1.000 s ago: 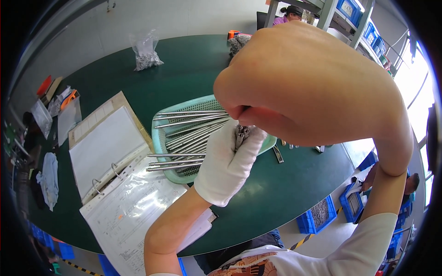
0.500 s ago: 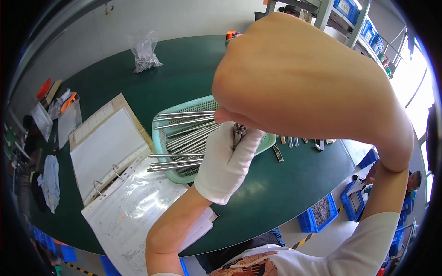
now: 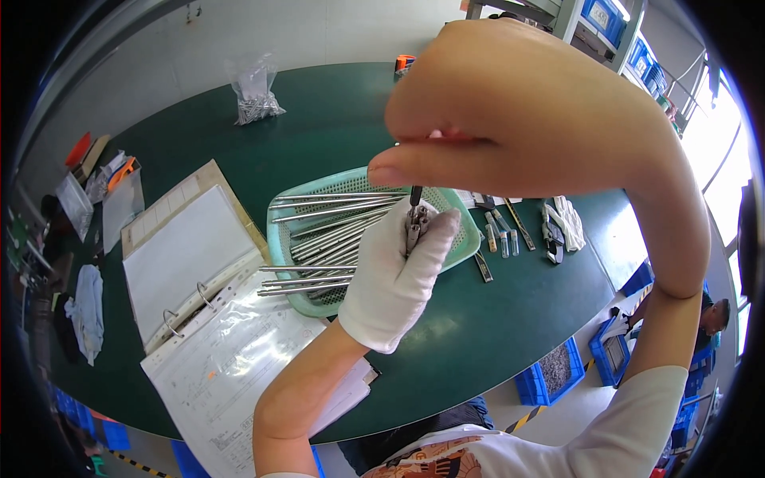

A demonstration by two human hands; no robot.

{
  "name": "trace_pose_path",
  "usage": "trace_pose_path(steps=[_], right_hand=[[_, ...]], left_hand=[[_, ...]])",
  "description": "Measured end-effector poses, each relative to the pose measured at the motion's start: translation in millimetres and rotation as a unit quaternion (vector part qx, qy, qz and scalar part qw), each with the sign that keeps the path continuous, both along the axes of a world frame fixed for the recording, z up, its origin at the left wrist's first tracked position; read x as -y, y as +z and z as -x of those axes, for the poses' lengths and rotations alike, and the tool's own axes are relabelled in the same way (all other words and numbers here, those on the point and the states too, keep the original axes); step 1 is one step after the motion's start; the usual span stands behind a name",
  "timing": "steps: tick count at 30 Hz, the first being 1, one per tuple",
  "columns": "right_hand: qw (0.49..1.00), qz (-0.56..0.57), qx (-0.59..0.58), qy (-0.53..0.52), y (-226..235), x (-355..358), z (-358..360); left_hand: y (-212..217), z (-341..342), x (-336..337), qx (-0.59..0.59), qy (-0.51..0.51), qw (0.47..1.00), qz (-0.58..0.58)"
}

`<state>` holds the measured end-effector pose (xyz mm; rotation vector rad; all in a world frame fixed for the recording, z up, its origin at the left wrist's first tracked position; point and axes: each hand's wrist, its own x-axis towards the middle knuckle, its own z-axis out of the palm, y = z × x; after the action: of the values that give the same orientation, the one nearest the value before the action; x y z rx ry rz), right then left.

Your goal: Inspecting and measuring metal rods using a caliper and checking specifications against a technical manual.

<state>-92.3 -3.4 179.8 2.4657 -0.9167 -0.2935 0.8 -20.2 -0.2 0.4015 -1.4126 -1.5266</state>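
My left hand (image 3: 388,279), in a white glove, is closed round a small bundle of metal rods (image 3: 413,231), whose ends show between thumb and fingers. Just above those ends is my bare right hand (image 3: 462,119), its fingers curled and thumb pressed in. A slim dark tool (image 3: 416,196) sticks down from under its thumb to the rod ends; the rest of it is hidden in the hand. Behind the glove stands a pale green perforated basket (image 3: 280,239) with several long silvery rods (image 3: 331,239) lying in and across it.
An open ring binder (image 3: 191,263) with papers lies left of the basket. To the right are small vials (image 3: 504,242), a metal strip (image 3: 483,268) and white gloves (image 3: 567,223). A clear bag of metal parts (image 3: 256,99) stands at the back of the green table (image 3: 446,342).
My right hand has risen off the left and shifted slightly right, uncovering the dark tool and the items right of the basket. The left hand has stayed nearly in place.
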Motion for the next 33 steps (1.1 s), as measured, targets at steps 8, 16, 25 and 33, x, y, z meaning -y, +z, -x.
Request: trace_pose_path(steps=[8,16,25,33], right_hand=[[0.971,-0.105,0.212,0.032,-4.7,6.3,12.6],[0.980,-0.124,0.156,0.025,-11.1,32.4,17.6],[0.877,-0.208,0.326,0.285,-44.8,60.0,-65.4],[0.781,-0.190,0.481,0.350,-49.0,45.5,-53.2]], left_hand=[[-0.2,1.8,1.4,0.006,0.001,1.000,-0.010],[-9.5,-2.9,12.3,0.049,0.037,0.998,0.011],[7.0,4.8,5.8,-0.019,0.019,0.993,0.116],[3.9,5.2,3.9,-0.007,0.021,0.993,0.112]])
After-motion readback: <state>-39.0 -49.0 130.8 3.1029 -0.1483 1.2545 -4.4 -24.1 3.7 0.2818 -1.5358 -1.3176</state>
